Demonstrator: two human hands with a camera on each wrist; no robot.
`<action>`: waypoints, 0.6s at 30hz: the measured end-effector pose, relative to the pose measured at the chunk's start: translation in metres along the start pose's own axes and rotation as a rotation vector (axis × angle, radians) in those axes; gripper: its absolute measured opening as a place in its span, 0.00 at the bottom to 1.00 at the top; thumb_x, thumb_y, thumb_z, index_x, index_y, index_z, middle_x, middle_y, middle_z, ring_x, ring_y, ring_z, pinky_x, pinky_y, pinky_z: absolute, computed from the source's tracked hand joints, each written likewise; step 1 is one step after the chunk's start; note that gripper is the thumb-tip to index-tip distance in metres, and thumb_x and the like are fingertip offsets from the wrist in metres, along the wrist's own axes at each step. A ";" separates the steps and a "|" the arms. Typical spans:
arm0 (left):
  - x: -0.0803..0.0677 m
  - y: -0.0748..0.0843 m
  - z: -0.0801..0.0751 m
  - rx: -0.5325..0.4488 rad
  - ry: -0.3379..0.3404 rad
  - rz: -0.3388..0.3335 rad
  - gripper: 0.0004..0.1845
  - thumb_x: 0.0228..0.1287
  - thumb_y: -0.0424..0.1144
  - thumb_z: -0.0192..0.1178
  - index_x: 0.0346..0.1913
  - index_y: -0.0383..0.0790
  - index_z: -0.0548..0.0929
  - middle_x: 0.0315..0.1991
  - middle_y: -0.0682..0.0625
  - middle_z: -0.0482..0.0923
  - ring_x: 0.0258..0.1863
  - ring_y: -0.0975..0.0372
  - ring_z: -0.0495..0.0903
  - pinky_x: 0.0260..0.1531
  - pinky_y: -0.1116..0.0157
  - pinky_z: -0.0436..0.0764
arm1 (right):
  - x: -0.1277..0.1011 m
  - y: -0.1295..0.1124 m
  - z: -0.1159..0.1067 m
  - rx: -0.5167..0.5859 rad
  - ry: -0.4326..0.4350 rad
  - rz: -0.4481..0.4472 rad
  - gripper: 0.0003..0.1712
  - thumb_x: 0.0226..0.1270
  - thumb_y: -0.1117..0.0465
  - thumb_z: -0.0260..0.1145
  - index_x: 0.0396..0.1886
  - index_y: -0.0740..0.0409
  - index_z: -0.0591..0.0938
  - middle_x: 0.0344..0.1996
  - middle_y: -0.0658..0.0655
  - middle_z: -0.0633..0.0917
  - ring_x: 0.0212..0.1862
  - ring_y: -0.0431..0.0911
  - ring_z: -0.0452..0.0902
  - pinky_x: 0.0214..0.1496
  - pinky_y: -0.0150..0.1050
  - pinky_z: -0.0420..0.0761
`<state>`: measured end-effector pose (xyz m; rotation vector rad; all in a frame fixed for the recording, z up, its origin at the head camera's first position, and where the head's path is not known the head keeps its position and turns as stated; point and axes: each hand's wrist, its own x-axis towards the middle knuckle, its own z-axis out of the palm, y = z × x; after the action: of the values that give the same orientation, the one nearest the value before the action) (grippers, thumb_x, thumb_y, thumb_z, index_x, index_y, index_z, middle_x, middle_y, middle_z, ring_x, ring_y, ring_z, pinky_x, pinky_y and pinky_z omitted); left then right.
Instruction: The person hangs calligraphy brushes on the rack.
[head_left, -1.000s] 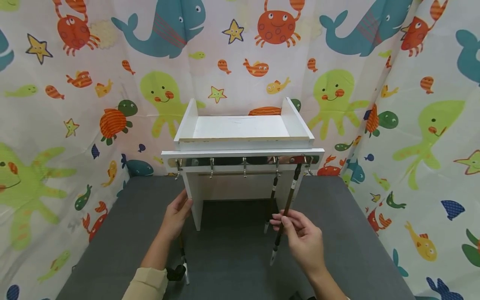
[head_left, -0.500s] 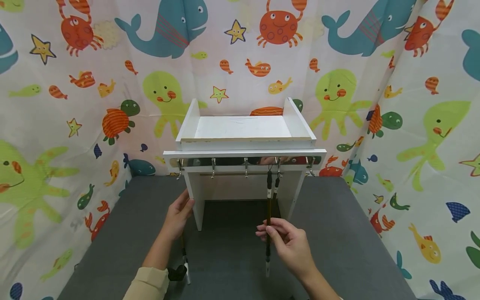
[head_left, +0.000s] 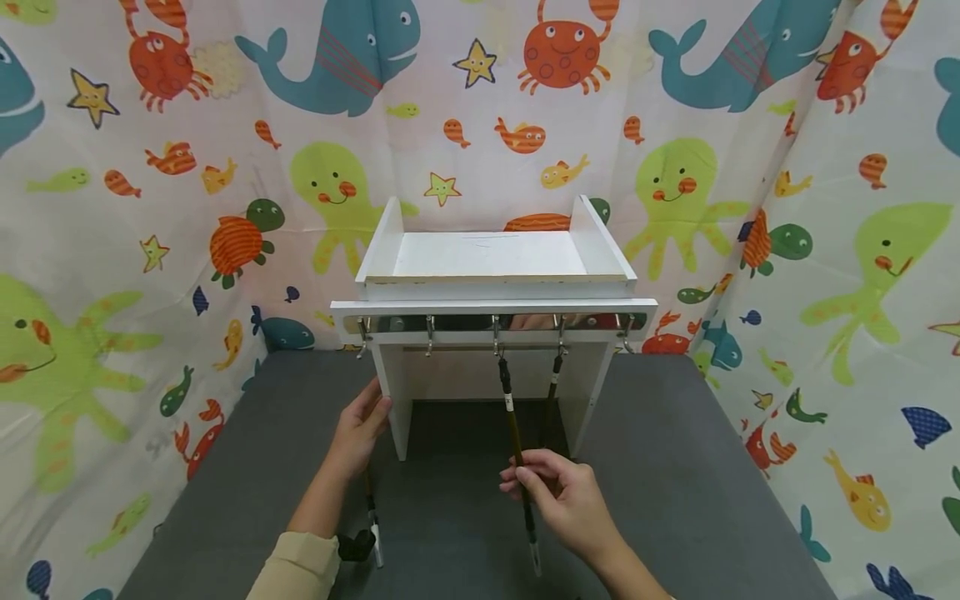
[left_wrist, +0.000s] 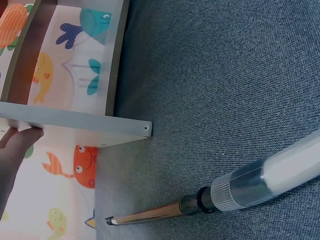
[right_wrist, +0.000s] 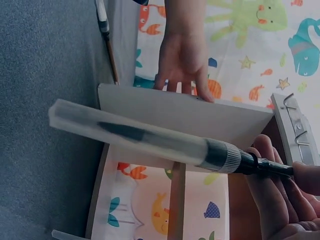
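A white shelf rack (head_left: 495,304) stands on the grey table, with a row of metal hooks (head_left: 497,333) under its front rail. My right hand (head_left: 521,481) pinches the shaft of a dark calligraphy brush (head_left: 513,433); its top end is at the middle hook, its clear-capped tip (right_wrist: 145,134) points down toward me. A second brush (head_left: 551,400) hangs from the hook just to the right. My left hand (head_left: 365,419) rests with straight fingers against the rack's left leg (right_wrist: 190,117). A third brush (left_wrist: 240,190) lies on the table by my left forearm.
The grey fabric table top (head_left: 675,467) stretches out on both sides of the rack. A sea-animal patterned curtain (head_left: 150,208) closes off the back and both sides. The rack's top tray (head_left: 487,254) holds nothing. The other hooks are bare.
My right hand has carried its brush leftward, from the rightmost hook past the hanging brush to the middle hook. The left hand has stayed on the rack's leg.
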<state>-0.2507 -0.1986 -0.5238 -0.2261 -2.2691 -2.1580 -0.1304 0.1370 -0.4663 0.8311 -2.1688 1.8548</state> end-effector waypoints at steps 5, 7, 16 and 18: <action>0.000 0.000 -0.001 -0.001 0.000 -0.018 0.36 0.76 0.54 0.54 0.80 0.46 0.58 0.79 0.44 0.57 0.77 0.46 0.59 0.69 0.42 0.66 | 0.001 0.002 0.002 -0.009 -0.005 0.021 0.07 0.73 0.68 0.62 0.47 0.65 0.83 0.38 0.61 0.91 0.37 0.50 0.90 0.37 0.42 0.89; 0.000 -0.001 -0.001 0.004 -0.006 -0.018 0.36 0.76 0.55 0.54 0.80 0.47 0.57 0.80 0.44 0.56 0.77 0.47 0.59 0.69 0.42 0.66 | 0.001 0.002 0.003 -0.016 -0.001 0.021 0.07 0.73 0.68 0.63 0.47 0.65 0.83 0.38 0.61 0.91 0.37 0.50 0.90 0.36 0.42 0.89; 0.000 -0.004 -0.002 0.020 -0.004 0.009 0.34 0.77 0.53 0.53 0.79 0.47 0.59 0.79 0.44 0.57 0.77 0.46 0.59 0.68 0.43 0.67 | 0.005 0.007 0.004 -0.032 0.016 0.064 0.07 0.74 0.67 0.63 0.47 0.62 0.84 0.37 0.59 0.91 0.36 0.51 0.90 0.34 0.43 0.89; 0.000 -0.005 -0.003 0.026 -0.004 0.015 0.34 0.77 0.52 0.53 0.79 0.47 0.59 0.79 0.44 0.57 0.77 0.46 0.60 0.68 0.42 0.67 | 0.006 0.011 0.005 -0.034 0.017 0.051 0.07 0.74 0.67 0.63 0.47 0.64 0.83 0.37 0.60 0.91 0.35 0.51 0.90 0.33 0.43 0.89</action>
<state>-0.2519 -0.2013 -0.5287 -0.2474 -2.2882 -2.1218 -0.1403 0.1308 -0.4740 0.7570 -2.2248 1.8365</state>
